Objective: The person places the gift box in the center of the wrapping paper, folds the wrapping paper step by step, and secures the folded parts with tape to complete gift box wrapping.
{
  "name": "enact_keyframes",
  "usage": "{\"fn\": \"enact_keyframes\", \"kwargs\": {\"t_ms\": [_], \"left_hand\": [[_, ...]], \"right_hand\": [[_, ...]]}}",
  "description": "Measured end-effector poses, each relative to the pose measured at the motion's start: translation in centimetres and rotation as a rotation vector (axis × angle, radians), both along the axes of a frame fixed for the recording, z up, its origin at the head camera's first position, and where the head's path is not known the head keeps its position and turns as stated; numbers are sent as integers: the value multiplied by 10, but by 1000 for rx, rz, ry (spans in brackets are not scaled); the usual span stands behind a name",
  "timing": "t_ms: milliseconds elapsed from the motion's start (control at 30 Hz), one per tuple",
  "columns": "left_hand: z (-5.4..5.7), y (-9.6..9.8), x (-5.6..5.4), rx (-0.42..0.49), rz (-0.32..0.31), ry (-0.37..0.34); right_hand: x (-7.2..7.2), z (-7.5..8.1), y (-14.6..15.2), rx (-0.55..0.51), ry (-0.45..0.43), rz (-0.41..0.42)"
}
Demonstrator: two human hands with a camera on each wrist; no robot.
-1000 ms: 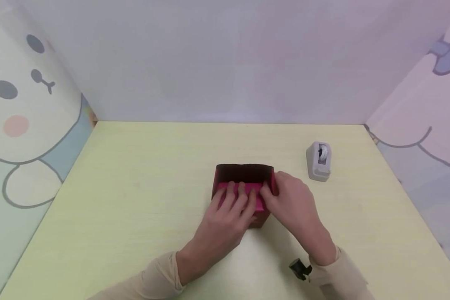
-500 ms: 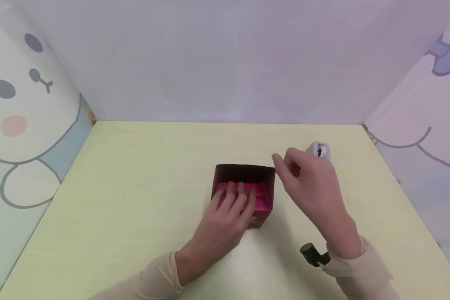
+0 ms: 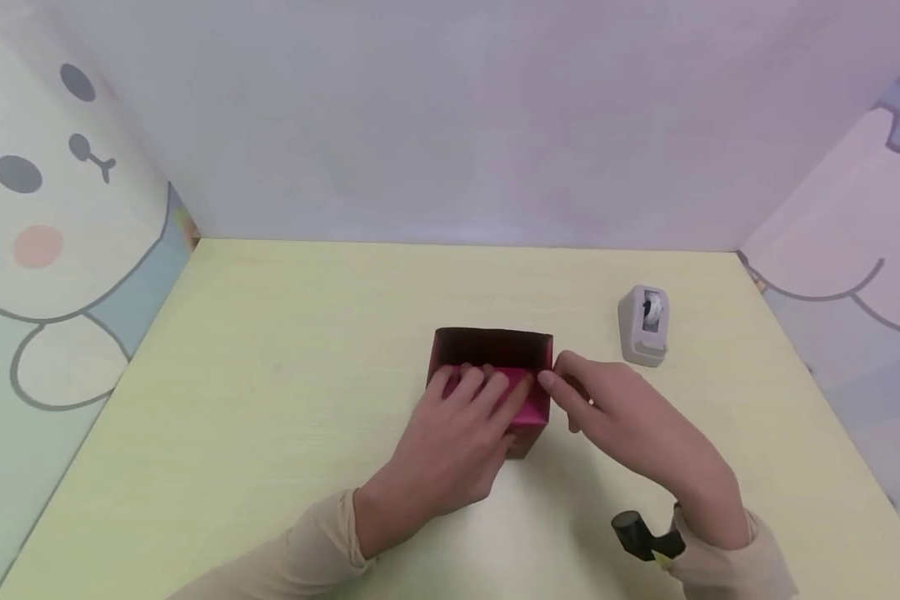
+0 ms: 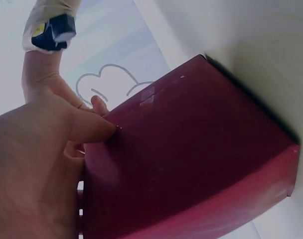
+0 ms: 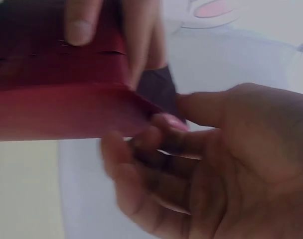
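Observation:
A dark red cardboard box stands on the table with its top open and a brighter pink panel inside. My left hand grips its near wall. The left thumb presses the outside, seen in the left wrist view, while the fingers reach in over the pink panel. My right hand is at the box's right rim, thumb on the inner side and curled fingers outside, pinching the edge. In the right wrist view, the right fingertips meet the box corner. A small shiny patch like clear tape shows on the box wall.
A pale grey tape dispenser with a roll in it stands on the light yellow table, right of the box. Cartoon-printed panels flank the table, and a plain pale one closes the back. A black camera sits on the right wrist.
My right hand lifted off the right rim, rose up and to the right, then came back down to the rim. The left fingers shifted slightly right inside the box.

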State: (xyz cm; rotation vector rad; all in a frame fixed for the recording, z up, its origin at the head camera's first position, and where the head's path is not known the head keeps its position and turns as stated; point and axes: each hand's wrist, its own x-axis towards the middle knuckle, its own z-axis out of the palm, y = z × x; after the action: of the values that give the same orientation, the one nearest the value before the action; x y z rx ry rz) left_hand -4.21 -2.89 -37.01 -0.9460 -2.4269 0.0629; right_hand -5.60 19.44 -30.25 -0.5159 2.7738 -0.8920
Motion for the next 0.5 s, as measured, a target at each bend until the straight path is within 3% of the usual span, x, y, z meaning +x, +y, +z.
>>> {"fn": "enact_keyframes", "kwargs": {"t_ms": [100, 233, 367, 500], "left_hand": [[-1, 1, 0, -20, 5, -35], [-3, 2, 0, -28, 6, -39], [-3, 2, -1, -19, -2, -32], [-1, 2, -1, -18, -10, -42]], "right_hand": [[-1, 4, 0, 25, -35, 25], [-2, 2, -3, 75, 19, 31], [-2, -1, -8, 103, 175, -2], [-5, -3, -10, 54, 403, -80]]}}
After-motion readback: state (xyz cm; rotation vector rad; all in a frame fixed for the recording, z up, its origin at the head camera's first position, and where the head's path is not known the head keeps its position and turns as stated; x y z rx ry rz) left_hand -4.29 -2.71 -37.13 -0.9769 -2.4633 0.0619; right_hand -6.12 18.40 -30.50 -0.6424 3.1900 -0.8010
